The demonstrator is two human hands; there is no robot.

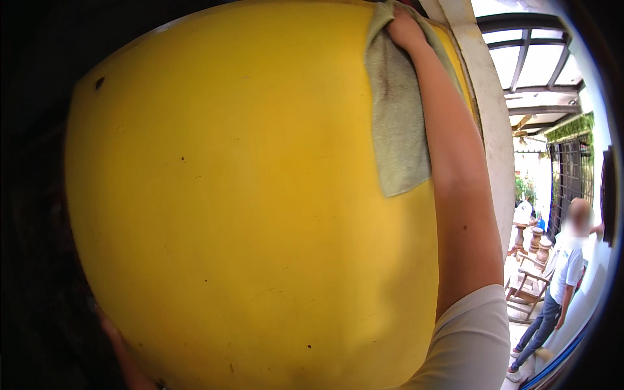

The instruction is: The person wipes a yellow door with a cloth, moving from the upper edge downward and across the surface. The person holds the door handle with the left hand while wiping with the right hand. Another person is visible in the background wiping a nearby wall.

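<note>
A broad yellow door or panel (253, 185) fills most of the view, marked with small dark specks and a larger dark chip near its upper left corner. At its upper right, my right hand (407, 29) presses a greyish-green cloth (397, 122) to the surface. The cloth hangs down flat from my fingers, with a faint reddish stain on it, and my outstretched forearm covers part of it. By the panel's lower left edge, my left hand (111, 329) shows only in part against the dark, its fingers unclear.
Right of the panel runs a pale frame or wall edge (492, 107). Beyond it, a person (568, 263) in a white shirt stands with one arm raised against the wall. A wooden rocking chair (529, 285) and wooden stools (543, 251) stand nearby. Deep shadow lies left.
</note>
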